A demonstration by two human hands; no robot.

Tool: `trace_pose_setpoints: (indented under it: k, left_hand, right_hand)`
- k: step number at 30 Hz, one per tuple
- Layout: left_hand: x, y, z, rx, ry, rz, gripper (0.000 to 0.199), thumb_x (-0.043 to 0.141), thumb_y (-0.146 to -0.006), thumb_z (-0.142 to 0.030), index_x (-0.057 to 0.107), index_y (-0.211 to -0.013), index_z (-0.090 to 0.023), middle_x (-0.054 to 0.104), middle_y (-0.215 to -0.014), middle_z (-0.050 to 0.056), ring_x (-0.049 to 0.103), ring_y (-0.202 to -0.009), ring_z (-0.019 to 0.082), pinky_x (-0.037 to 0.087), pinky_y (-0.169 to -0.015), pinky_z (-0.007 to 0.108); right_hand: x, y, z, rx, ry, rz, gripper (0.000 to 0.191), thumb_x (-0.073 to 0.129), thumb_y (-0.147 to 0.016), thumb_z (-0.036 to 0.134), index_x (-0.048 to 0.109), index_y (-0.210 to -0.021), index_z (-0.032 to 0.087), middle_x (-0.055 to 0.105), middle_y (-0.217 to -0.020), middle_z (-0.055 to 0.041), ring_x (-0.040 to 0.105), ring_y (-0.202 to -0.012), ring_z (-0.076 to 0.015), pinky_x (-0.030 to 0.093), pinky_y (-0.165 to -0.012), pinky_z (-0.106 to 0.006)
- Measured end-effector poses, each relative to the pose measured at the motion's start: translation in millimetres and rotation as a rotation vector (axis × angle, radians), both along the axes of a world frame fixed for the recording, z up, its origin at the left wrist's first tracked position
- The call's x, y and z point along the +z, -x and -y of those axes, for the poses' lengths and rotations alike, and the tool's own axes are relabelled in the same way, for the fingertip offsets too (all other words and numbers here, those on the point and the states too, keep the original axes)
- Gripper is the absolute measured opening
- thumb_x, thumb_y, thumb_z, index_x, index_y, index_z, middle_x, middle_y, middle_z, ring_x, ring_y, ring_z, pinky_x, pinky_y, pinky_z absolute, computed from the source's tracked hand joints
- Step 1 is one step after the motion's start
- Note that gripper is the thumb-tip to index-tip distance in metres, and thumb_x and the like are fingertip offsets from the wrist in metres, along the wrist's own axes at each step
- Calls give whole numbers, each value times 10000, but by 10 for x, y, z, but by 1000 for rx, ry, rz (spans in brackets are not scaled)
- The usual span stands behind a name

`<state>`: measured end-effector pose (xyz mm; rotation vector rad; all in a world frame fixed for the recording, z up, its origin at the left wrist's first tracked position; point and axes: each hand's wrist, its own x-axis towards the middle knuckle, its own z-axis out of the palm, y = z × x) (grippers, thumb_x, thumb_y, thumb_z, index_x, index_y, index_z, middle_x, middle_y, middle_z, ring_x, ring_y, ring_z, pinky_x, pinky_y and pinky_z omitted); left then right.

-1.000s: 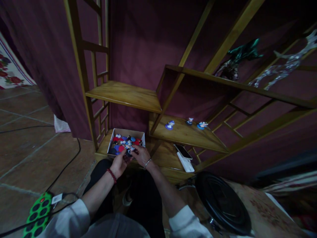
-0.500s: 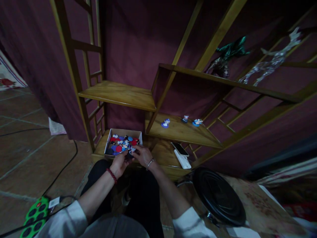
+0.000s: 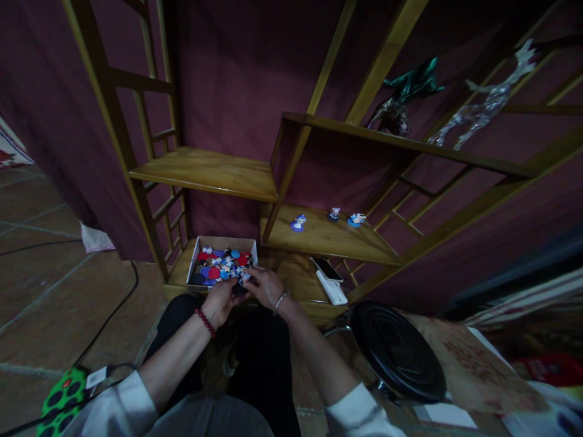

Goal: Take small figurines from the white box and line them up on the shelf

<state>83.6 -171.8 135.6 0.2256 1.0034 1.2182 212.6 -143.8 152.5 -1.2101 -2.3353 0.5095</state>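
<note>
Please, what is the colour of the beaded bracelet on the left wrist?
Dark red; the beaded bracelet shows in the head view.

Left hand (image 3: 223,300) and right hand (image 3: 266,285) are crowding the box's (image 3: 228,243) front edge; upper left shelf (image 3: 209,173) is overhanging. Bottom shelf (image 3: 286,276): free lane is running between box and phone (image 3: 328,269). Middle shelf (image 3: 337,244): upright (image 3: 286,180) is guarding front left corner, front edge is offering room, purple-based figurine (image 3: 299,223) is standing toward left edge, dark-based figurine (image 3: 334,214) and blue-based figurine (image 3: 356,220) are blocking back edge
</note>
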Motion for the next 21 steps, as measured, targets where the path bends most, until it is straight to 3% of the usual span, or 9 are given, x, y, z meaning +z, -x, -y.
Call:
trace_pose_setpoints:
  k: [6, 14, 21]
  left_hand:
    - [33, -74, 14, -71, 9, -14, 100, 445, -780, -67, 533, -748, -104, 614, -630, 58, 584, -542, 139, 535, -553, 339]
    - [150, -157, 15, -69, -2, -27, 145, 443, -771, -40, 544, -691, -106, 606, -587, 32, 559, -500, 110, 541, -573, 338]
    - [81, -160, -39, -81, -70, -23, 136, 444, -793, -93, 566, -733, -101, 630, -678, 63, 596, -587, 138, 540, -603, 345]
  right_hand:
    - [52, -110, 47, 48, -12, -11, 175, 546, -759, 201, 602, -925, 200, 593, -887, -31, 557, -796, -137, 422, -710, -235]
    - [97, -202, 50, 42, -5, -7, 237, 552, -755, 196, 582, -990, 207, 586, -903, -29, 554, -785, -135, 426, -701, -238]
    - [90, -217, 26, -31, 16, -80, 293, 572, -735, 181, 567, -1026, 218, 597, -927, -26, 558, -783, -129, 440, -720, -249]
